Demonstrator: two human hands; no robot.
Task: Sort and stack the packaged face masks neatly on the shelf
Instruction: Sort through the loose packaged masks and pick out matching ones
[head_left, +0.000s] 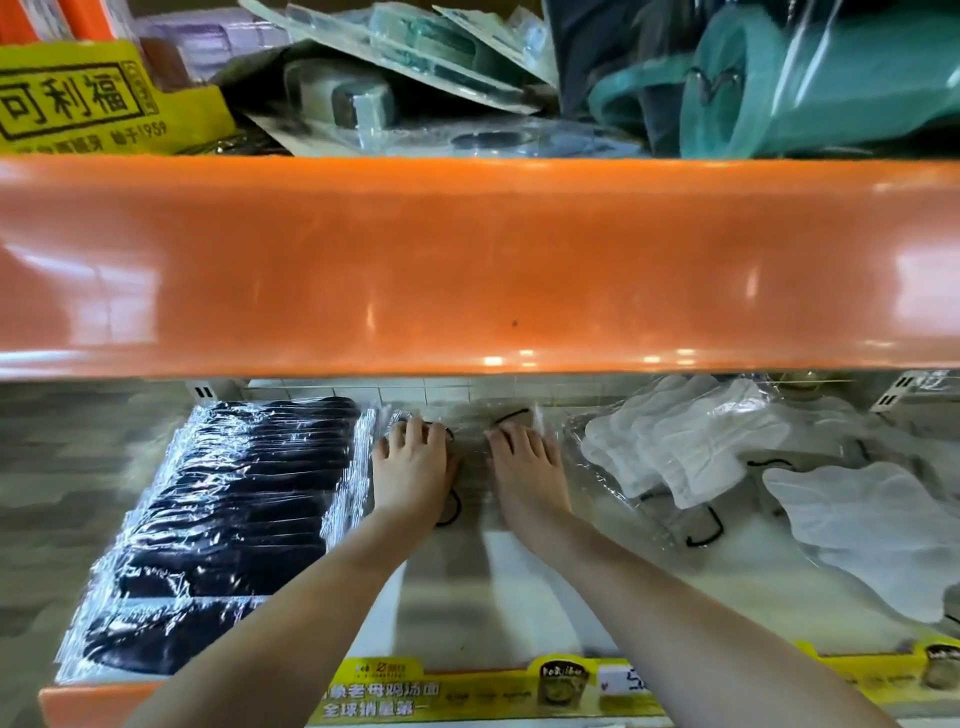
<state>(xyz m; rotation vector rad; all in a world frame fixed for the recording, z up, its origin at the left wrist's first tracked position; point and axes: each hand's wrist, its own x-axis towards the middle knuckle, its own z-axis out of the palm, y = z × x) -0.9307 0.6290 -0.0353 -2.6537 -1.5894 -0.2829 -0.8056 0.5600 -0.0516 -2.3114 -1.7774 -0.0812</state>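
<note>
Shop shelving fills the head view: an orange shelf edge (467, 265) runs across the middle, with a jumble of blister packs (415, 67) and a yellow carton (88, 104) on the tier above it. Below it is the shelf (498, 587) where the work goes on, pale and shiny, with a yellow price strip (467, 691) along its front lip

At the left of that shelf lies a tidy row of black masks (223, 519) in clear wrap, overlapping from front to back. At the right, white masks (675, 447) in loose clear bags lie scattered and crooked, black ear loops poking out. Between the two groups, far back, both hands press on a pale packet (470, 457) that is blurred and hard to make out. The left hand (413, 462) has its fingers spread flat on the packet's left part, just beside the black row; the right hand (527, 467) lies flat on its right part, and neither hand curls round anything

The step looks like squaring this packet at the back. Even pressure from both palms should keep the slippery film from skating sideways; its left edge wants to run parallel to the black row without riding over it, and the ear loops should be tucked under before more white packets go on top
</note>
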